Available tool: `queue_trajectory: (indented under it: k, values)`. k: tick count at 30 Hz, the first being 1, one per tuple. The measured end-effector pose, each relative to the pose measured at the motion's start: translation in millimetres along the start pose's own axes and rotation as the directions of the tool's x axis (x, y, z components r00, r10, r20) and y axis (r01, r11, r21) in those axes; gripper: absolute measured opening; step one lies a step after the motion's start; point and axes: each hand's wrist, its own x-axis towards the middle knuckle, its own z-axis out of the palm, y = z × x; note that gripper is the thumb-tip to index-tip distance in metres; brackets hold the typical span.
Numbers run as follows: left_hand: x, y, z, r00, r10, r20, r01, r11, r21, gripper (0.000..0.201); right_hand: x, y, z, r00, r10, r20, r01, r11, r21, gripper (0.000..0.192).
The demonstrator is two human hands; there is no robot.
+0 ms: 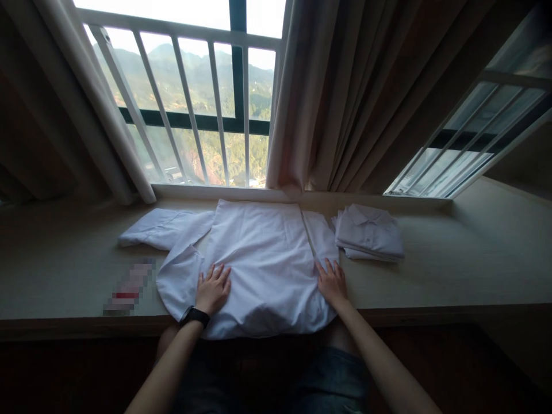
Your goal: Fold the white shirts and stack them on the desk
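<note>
A white shirt (259,259) lies spread out on the window ledge in front of me, its near end hanging slightly over the front edge. One sleeve (181,273) bends out on the left, and more of the fabric shows along the right side. My left hand (213,289), with a dark watch on the wrist, rests flat on the shirt's left part, fingers spread. On the right side of the cloth lies my right hand (332,283), its fingers stretched forward and apart. Neither hand grips the fabric.
Folded white shirts (370,233) are stacked to the right, a collar showing on top. Another white garment (157,227) lies at the left. A blurred-out item (129,287) sits near the front left. Curtains (319,103) and a barred window (194,103) stand behind the ledge (440,259).
</note>
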Motion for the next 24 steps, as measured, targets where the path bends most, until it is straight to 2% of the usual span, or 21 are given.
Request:
queue_trajectory:
  k: [5,8,10,13,15,16,17,18,21,22,24]
  values:
    - [-4,-7,1.7,0.998,-0.015,-0.061,0.016,1.000,0.023,0.051,16,29,0,0.984,0.106,0.140,-0.119,0.989,0.085,0.063]
    - [-5,-6,2.8,0.998,0.021,-0.059,-0.021,1.000,0.005,0.051,13,45,-4,0.955,0.270,0.119,-0.285,0.948,0.137,0.060]
    - [-6,-7,3.6,0.997,0.043,-0.064,-0.043,0.999,-0.009,0.050,2,58,-6,0.905,0.416,0.089,-0.426,0.888,0.172,0.055]
    - [-6,-8,4.3,0.995,0.051,-0.083,-0.052,0.999,-0.014,0.049,-23,81,-6,0.790,0.597,0.136,-0.612,0.761,0.214,0.046]
    - [-7,-8,4.2,0.995,0.043,-0.087,-0.044,0.999,-0.011,0.049,-36,93,-7,0.731,0.655,0.190,-0.682,0.697,0.222,0.045]
    - [-7,-8,4.0,0.996,0.037,-0.087,-0.038,0.999,-0.011,0.048,-39,97,-9,0.727,0.658,0.197,-0.687,0.695,0.212,0.047]
    - [-6,-8,3.8,0.996,0.031,-0.086,-0.033,0.999,-0.012,0.048,-40,98,-11,0.747,0.638,0.188,-0.665,0.723,0.189,0.050]
    - [-6,-8,3.5,0.996,0.027,-0.085,-0.028,1.000,-0.012,0.048,-38,96,-14,0.786,0.595,0.167,-0.617,0.772,0.154,0.054]
    - [-6,-7,3.0,0.997,0.015,-0.076,-0.016,1.000,-0.014,0.048,-17,72,-23,0.923,0.373,0.094,-0.378,0.925,0.033,0.064]
    - [-5,-7,2.9,0.997,0.012,-0.071,-0.013,1.000,-0.015,0.049,-7,61,-25,0.952,0.296,0.085,-0.298,0.955,0.011,0.065]
    - [-5,-7,2.4,0.998,0.004,-0.060,-0.006,1.000,-0.020,0.049,16,37,-27,0.978,0.186,0.090,-0.188,0.982,0.010,0.063]
